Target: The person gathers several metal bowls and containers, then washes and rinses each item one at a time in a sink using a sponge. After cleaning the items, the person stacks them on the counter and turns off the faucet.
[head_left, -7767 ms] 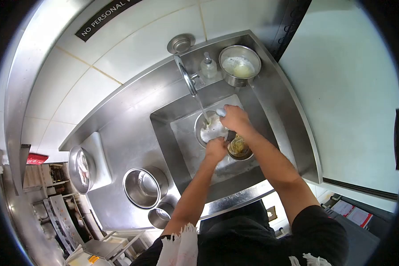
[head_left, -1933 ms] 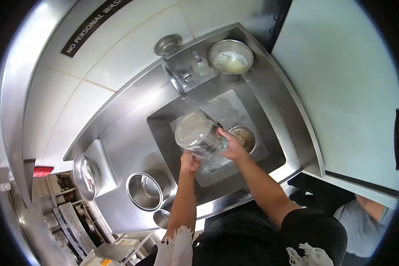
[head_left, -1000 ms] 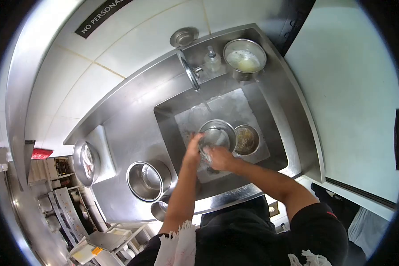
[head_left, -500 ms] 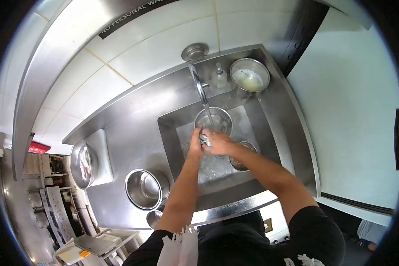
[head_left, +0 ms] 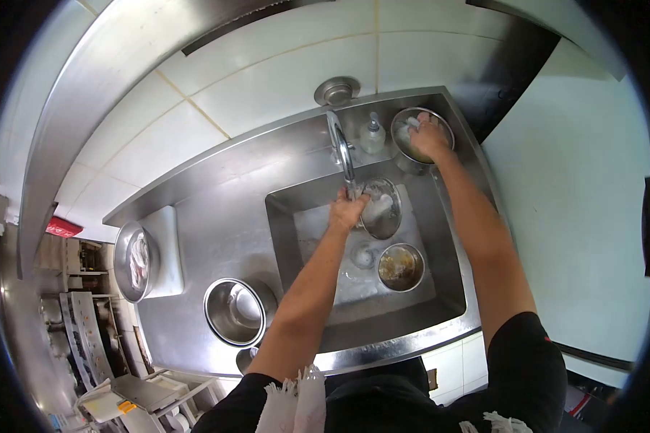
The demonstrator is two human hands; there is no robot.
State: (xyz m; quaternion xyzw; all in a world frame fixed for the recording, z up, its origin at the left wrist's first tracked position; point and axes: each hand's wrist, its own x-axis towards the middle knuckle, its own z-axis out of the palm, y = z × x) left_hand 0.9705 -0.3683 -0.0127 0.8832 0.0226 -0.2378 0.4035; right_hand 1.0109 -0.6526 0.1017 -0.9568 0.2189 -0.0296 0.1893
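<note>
My left hand [head_left: 348, 211] is below the faucet spout, closed on the rim of a round metal bowl [head_left: 388, 216]. The bowl is tilted in the sink and looks wet inside. My right hand [head_left: 430, 137] reaches into a metal pot [head_left: 404, 160] of cloudy, foamy liquid at the sink's back right corner. Its fingers are bent around something pale that I cannot make out. A smaller metal bowl [head_left: 401, 268] with brownish residue sits on the sink floor, near the drain [head_left: 363, 256].
The faucet [head_left: 344, 155] arches over the sink [head_left: 440, 307]. A soap pump bottle [head_left: 373, 136] stands beside the pot. On the left counter are an empty metal pot [head_left: 235, 312] and a bowl [head_left: 126, 281] of pale pieces by a white board [head_left: 167, 252].
My hands were together under the running water around a greyish thing. Now they are apart: the right has moved up into the foamy pot, and the left holds the bowl, which has tilted.
</note>
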